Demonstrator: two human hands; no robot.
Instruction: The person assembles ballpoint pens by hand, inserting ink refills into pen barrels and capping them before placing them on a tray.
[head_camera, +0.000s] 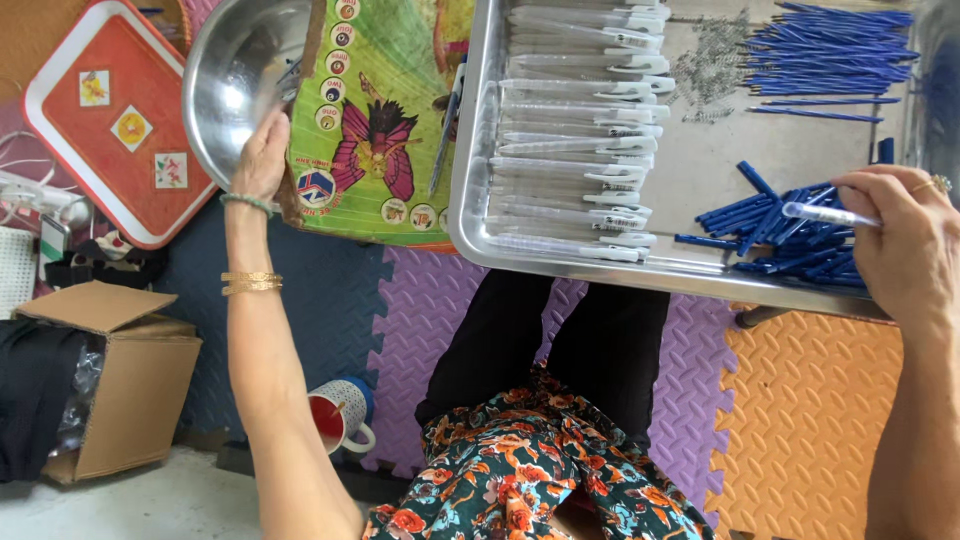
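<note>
We see a big metal tray (470, 200) lying in front of the person's knees. Clear pen tubes (575, 130) lie in rows in it, with a pile of blue caps (775, 225), some blue refills (830, 50) and little springs (710, 70). Left of the tray sits a green picture board (385, 120), a shiny bowl (235, 80) and a red tray (100, 120).

The left hand (262, 155) reaches far out, arm straight, and its fingers curl on the bowl's rim. The right hand (900, 240) rests over the blue caps, closed around a clear pen (825, 214) that pokes out to the left.

A cardboard box (130, 380) and a red mug (338, 415) sit on the floor.
</note>
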